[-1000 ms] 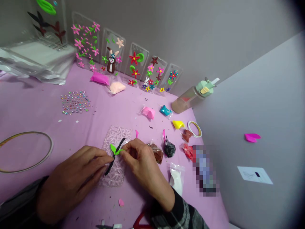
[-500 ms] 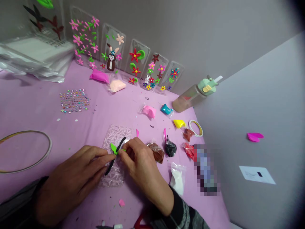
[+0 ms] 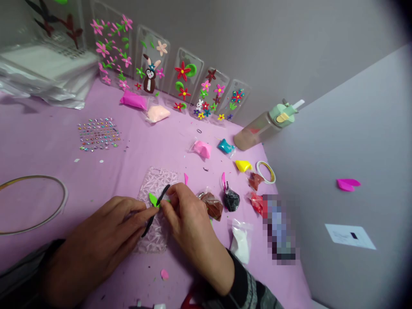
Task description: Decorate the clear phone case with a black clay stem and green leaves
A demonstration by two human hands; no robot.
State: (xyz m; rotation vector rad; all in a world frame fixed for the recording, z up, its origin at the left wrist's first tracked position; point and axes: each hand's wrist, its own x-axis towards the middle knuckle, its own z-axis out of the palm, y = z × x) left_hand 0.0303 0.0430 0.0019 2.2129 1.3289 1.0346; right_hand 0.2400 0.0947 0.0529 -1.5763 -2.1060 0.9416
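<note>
Purple cloth (image 3: 48, 141) all across, with a wire hoop (image 3: 64, 198) at far left. Next, left hand (image 3: 106, 240), pinched narrow on a black stem (image 3: 150, 222) of clay. Lying along a clear phone case (image 3: 159, 182), flat on the cloth, with 1 green leaf (image 3: 153, 199) stuck beside it. Right hand (image 3: 189, 221) pinched narrow too, fingertips on that leaf. Probably feather-light, soft, easily dented: best held by the edges, gently. Further right, a brown bag (image 3: 212, 206) and a black bag (image 3: 231, 200).
</note>
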